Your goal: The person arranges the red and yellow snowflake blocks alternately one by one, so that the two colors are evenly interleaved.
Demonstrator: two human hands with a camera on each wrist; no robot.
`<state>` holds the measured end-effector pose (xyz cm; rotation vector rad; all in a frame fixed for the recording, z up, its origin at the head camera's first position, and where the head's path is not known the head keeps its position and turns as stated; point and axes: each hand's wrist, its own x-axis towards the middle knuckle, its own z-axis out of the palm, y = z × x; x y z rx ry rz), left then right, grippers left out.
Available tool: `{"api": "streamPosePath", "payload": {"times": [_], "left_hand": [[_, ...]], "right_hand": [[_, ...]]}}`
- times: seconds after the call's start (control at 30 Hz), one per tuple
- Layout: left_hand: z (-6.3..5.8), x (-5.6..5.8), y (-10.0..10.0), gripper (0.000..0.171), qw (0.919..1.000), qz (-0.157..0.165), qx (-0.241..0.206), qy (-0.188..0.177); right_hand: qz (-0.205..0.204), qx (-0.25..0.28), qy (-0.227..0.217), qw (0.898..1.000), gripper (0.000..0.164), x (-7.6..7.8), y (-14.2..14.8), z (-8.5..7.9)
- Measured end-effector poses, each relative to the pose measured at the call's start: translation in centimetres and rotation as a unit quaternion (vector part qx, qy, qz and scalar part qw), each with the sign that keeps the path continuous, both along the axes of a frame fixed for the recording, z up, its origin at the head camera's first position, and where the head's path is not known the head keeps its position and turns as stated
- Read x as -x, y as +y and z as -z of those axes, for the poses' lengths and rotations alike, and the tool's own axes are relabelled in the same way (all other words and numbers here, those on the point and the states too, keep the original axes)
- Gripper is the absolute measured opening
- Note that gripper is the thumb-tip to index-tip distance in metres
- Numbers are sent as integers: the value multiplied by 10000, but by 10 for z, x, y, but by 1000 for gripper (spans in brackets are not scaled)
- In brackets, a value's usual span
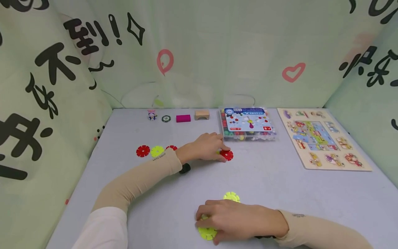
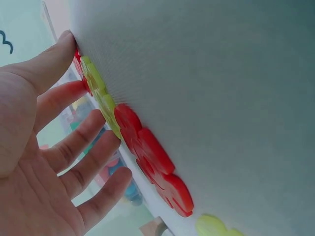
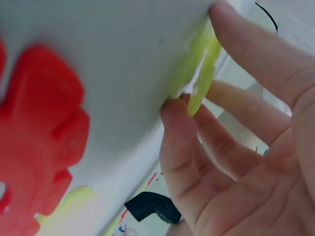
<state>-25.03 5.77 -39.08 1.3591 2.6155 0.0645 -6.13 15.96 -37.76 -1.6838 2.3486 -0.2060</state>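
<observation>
My left hand (image 1: 206, 147) reaches across the table and pinches a red notched plastic disc (image 1: 228, 155) between thumb and index finger; its other fingers extend. A row of discs stretches to its left: a red one (image 1: 143, 151), a yellow one (image 1: 157, 150) and a red one (image 1: 171, 147) partly behind the forearm. In the left wrist view, yellow discs (image 2: 101, 91) and a red disc (image 2: 152, 157) lie in line. Near the front, my right hand (image 1: 231, 219) pinches a yellow disc (image 3: 204, 73), tilted up in the right wrist view. Another yellow disc (image 1: 231, 196) lies just behind that hand.
A clear box of colourful pieces (image 1: 248, 124) stands at the back, left of a wooden puzzle board (image 1: 351, 148). Along the back edge sit a small figurine (image 1: 151, 115), a round token (image 1: 166, 118), a magenta block (image 1: 183, 118) and a wooden arch block (image 1: 202, 114).
</observation>
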Motion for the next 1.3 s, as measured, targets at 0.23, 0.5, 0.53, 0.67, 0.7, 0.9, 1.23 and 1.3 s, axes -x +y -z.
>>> {"api": "streamPosePath", "payload": {"times": [0.23,0.5,0.53,0.67,0.7,0.9,1.23,1.3], "left_hand": [[-2,-2,-1,56,10000,-27,-49,-45],[-1,0,-1,55,10000,-18,-49,-40],[0,0,-1,55,10000,-9,-45,-21],[0,1,0,55,10000,32,-16,-11],[0,1,0,55,10000,38,-9,-17],[0,2,1,55,10000,35,19,-4],[-1,1,2,55,10000,57,-13,-34],[-1,1,1,55,10000,50,-12,-24]], "right_hand": [[22,190,-370,9991,45,5,3,2],[1257,474,-1123,9846,42,29,28,-12],[1530,526,-1111,9806,42,37,36,-14],[2568,711,-751,9609,46,75,77,-19],[2794,759,-668,9548,46,85,86,-19],[3551,818,-530,9297,48,128,122,-4],[3710,881,-296,9240,46,144,125,8],[3709,842,-273,9245,45,145,123,8]]}}
